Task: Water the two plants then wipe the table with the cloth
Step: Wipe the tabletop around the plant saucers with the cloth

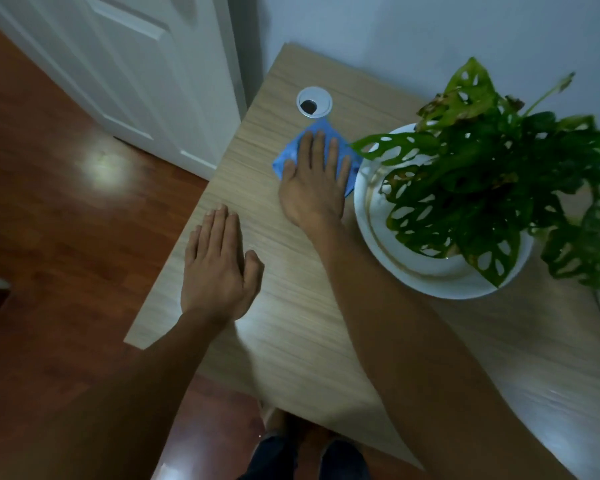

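Our left hand (219,268) is flat on the table (291,323) near its left edge, fingers together, holding nothing. Our right hand (314,181) presses the blue cloth (291,152) down with fingers spread, just beside the plant (492,181) in its white pot (371,216).

White panelled door (118,64) at upper left, pale wall (395,29) behind, glossy reddish wood floor (49,202) with a bright light reflection, round grey cable hole (314,101), dark shoes (305,455) at bottom edge.
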A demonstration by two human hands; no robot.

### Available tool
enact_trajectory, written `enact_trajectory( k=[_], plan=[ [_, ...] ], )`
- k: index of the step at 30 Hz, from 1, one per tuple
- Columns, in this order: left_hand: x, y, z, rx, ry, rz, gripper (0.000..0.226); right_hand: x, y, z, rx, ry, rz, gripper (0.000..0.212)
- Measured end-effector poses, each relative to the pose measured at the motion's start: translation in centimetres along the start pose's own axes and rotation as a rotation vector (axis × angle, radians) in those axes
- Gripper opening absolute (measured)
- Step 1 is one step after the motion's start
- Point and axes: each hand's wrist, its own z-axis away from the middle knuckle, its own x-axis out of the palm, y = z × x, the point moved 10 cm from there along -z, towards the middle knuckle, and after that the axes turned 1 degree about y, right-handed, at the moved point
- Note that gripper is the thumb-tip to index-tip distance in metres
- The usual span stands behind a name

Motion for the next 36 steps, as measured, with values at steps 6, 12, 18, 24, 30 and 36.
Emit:
enact_trajectory(
  k=[6,12,18,24,30,36],
  plan=[
    [-0.2,0.1,0.1,0.012,0.010,0.007,0.070,1.4,1.2,9.2,-0.233,-0.025,0.047,0.064],
    [-0.4,0.4,0.7,0.017,0.018,-0.001,0.071,1.2,4.3,15.7,-0.248,0.024,0.087,0.061],
    [-0.4,5.6,5.5,0.065,0.021,0.019,0.071,0.8,9.3,20.9,-0.289,-0.021,0.106,0.061],
    [2.5,15.9,12.1,0.206,-0.028,0.066,0.072,-0.9,19.1,26.2,-0.250,-0.051,0.115,0.062],
    [6.7,26.6,15.9,0.214,-0.075,0.099,0.072,-4.9,31.3,26.1,-0.122,-0.005,0.111,0.061],
    [9.1,34.1,17.0,0.167,-0.055,0.146,0.072,-7.9,38.1,18.7,-0.044,0.000,0.068,0.061]
  ],
)
